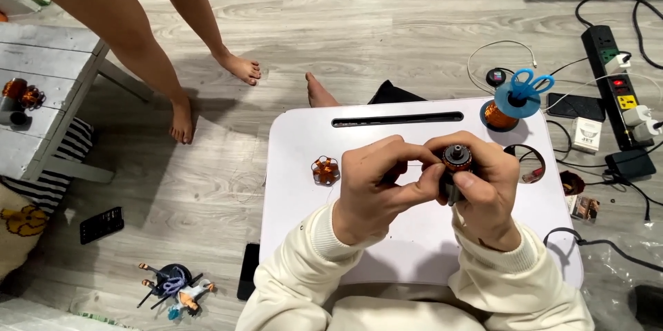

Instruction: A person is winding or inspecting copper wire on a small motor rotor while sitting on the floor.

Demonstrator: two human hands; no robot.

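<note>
Your right hand (483, 189) grips a small motor core (456, 159) over the middle of the white desk (297, 165), its fingers clenched around the dark body so that the copper-wound top faces up at you. Your left hand (376, 189) sits just beside it, touching the right; its thumb and forefinger are pinched together on a thin wire (414, 163) that runs across to the motor core. Both cream sleeves rest along the near edge of the desk.

Left of your hands, toward the desk's left edge, lies a second copper winding (325, 170), well apart from the fingers. At the far right corner stands a spool of copper wire (498, 116) with blue scissors (530, 84) resting on top of it.

On the floor to the right lies a power strip (612, 75) with plugs in it. Another person's bare legs (173, 61) stand on the floor beyond the desk's far left corner.
</note>
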